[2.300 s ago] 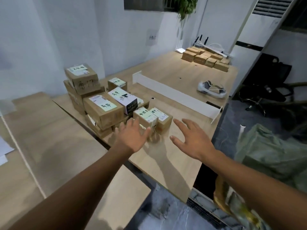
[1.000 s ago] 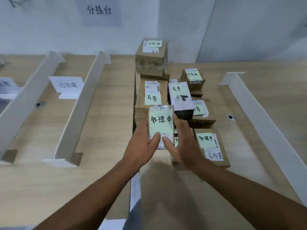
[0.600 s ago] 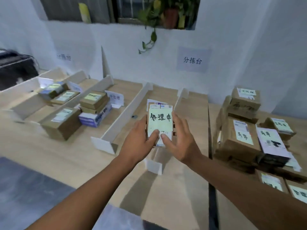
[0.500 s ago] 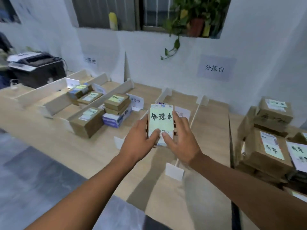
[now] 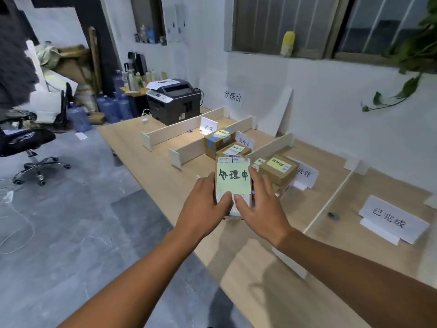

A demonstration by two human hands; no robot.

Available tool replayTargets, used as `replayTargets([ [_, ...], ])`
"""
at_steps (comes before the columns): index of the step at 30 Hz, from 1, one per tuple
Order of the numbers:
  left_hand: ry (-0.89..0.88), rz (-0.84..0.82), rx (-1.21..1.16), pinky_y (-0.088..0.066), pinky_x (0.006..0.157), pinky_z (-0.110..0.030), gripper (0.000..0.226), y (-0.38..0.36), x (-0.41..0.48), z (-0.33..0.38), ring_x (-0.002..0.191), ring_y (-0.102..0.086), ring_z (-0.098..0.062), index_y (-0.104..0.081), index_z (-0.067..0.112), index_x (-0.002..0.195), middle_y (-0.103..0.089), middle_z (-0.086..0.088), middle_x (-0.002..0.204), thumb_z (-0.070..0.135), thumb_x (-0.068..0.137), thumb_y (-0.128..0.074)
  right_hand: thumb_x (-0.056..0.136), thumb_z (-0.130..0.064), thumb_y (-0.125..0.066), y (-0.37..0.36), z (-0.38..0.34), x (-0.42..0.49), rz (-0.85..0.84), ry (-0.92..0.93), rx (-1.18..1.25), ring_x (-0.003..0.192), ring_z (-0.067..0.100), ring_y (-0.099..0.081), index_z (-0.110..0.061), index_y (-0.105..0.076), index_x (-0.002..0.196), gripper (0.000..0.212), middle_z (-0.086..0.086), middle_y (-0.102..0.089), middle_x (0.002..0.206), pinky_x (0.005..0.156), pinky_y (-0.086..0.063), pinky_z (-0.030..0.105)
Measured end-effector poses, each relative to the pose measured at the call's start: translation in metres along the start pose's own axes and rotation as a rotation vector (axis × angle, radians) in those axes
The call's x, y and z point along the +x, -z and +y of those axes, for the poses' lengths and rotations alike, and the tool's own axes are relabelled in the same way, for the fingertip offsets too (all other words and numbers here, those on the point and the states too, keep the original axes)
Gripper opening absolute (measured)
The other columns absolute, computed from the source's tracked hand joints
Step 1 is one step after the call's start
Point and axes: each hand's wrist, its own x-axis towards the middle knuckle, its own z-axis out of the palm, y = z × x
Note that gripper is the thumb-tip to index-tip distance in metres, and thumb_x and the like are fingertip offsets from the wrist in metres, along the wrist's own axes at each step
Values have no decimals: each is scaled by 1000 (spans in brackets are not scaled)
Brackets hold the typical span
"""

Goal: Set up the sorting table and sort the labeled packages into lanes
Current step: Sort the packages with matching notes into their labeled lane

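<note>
Packages are what this is about, and the nearest one, a small cardboard package topped with a pale green handwritten note reading 处理中 (image 5: 233, 181), is being held up above the front edge of the long light-wood sorting table (image 5: 260, 292); the left hand (image 5: 203, 207) is gripping its left side and the right hand (image 5: 262, 204) its right, both thumbs pressing on the lower face. Just behind the hands, a brown cardboard box with a yellow note (image 5: 279, 170) is sitting in the lane marked by a folded white card partly reading 处理 (image 5: 306, 175); to the right, the lane with the white 已完成 card (image 5: 392, 220) is showing no package in view. Farther back, two stacked cardboard boxes with yellow notes (image 5: 223, 144) are lying by the white 处理中 card (image 5: 244, 142), and the lane with the 异常 card (image 5: 208, 126) is looking bare. White upright divider boards (image 5: 267, 150) are standing in place, so I'd judge the setup finished and the sorting partway; this package, at least, is waiting for its matching lane.
</note>
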Motion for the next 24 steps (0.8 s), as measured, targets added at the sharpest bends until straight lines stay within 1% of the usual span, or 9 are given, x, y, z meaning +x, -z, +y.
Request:
replayTargets([
  [4,61,-10,56,-34,66,-9,49,11,70,-75,102,-46,11,-44,43,136,-50,21,107,54,88,-47,96,-37,-63,-81,24,74,-12,-11,60,132,14,-47,-19,-27,156,72,1,-39,141,95,-56,35],
  [6,98,-34,74,-35,66,-9,48,16,106,-107,102,-46,13,-42,44,136,-51,19,110,56,89,-47,96,-35,-65,-114,34,109,-18,-34,85,134,17,-47,-19,-29,155,70,2,-41,140,92,-55,21],
  [8,111,-64,101,-42,70,-14,47,21,141,-135,100,-49,6,-41,45,136,-54,17,113,55,92,-49,96,-33,-65,-143,41,140,-35,-51,162,135,16,-48,-21,-30,155,69,-1,-41,139,87,-53,10],
  [11,120,-98,106,-53,77,-23,48,24,195,-172,102,-52,-3,-41,41,140,-57,13,124,53,95,-52,94,-39,-61,-174,51,188,-30,-95,171,131,15,-48,-23,-29,153,70,-5,-40,135,86,-56,18],
  [13,119,-112,81,-50,77,-20,51,23,226,-191,105,-52,-5,-41,41,142,-57,13,127,53,94,-52,94,-37,-62,-190,59,217,-21,-116,109,128,15,-47,-20,-27,155,72,-2,-40,135,93,-56,30],
  [15,119,-136,44,-42,72,-11,56,20,258,-213,106,-52,-4,-41,41,144,-56,13,128,56,91,-50,95,-35,-64,-205,71,245,-22,-144,73,128,15,-45,-21,-25,156,74,-2,-39,137,99,-53,38],
  [18,115,-184,0,-35,66,-4,55,4,310,-252,103,-51,-1,-42,43,143,-56,14,128,57,90,-52,96,-40,-64,-233,92,282,-15,-219,41,132,11,-43,-27,-22,156,74,-7,-36,139,99,-55,37],
  [21,97,-269,-46,-38,62,-5,51,-20,362,-289,103,-52,-2,-43,42,142,-56,16,126,51,94,-59,96,-41,-64,-260,118,313,30,-312,-1,131,8,-43,-29,-21,156,75,-8,-36,140,99,-56,34],
  [24,28,-368,-108,-50,73,-13,50,-41,411,-320,108,-55,-3,-44,41,141,-54,18,126,49,95,-59,96,-40,-63,-280,138,343,76,-407,-72,131,12,-46,-28,-21,157,75,-7,-36,139,102,-53,37],
])
